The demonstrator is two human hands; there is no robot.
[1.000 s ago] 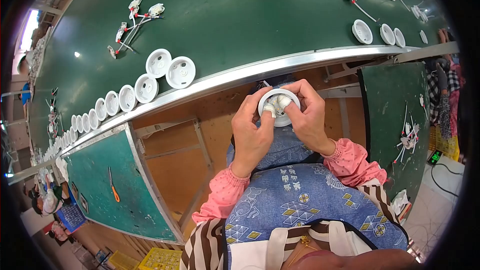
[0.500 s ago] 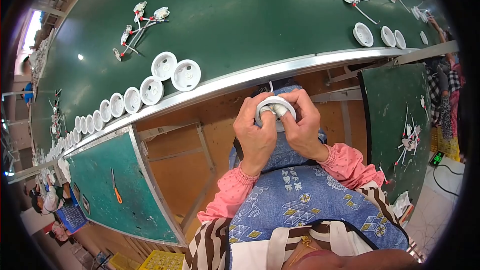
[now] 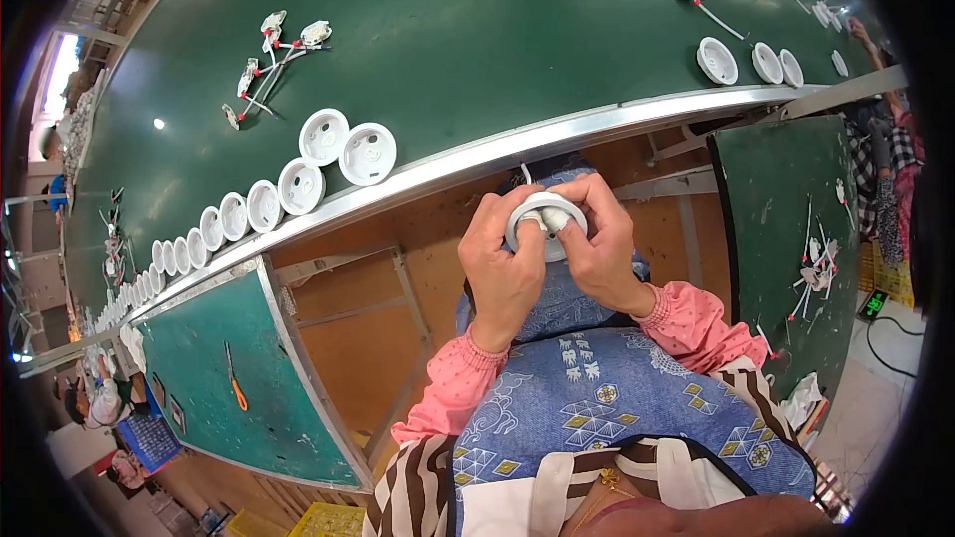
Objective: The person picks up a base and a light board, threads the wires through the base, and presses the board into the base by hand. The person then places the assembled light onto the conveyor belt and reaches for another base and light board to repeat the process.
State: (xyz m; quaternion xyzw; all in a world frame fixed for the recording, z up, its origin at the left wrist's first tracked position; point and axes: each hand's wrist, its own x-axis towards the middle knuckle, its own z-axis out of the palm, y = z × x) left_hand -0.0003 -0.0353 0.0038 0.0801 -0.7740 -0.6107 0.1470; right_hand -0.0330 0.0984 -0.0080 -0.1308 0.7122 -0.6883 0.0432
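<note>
Cup tipped more than a second ago, inside less exposed, thumbs closer together in it; hardly any change over the last half second, so pressing inside looks ongoing. Left hand and right hand both clamped on the white cup, fingers round the outside, white-covered thumbs inside. Cup is held up in front of the blue apron, just off the near edge of the bench; white cable pokes out beyond the fingers. Under the thumbs: can't tell. Bench: green top, metal edge, row of cups at left, wired parts behind. Orange-handled scissors on lower green board. Room: yellow crate lower left, another person far right, partly visible.
</note>
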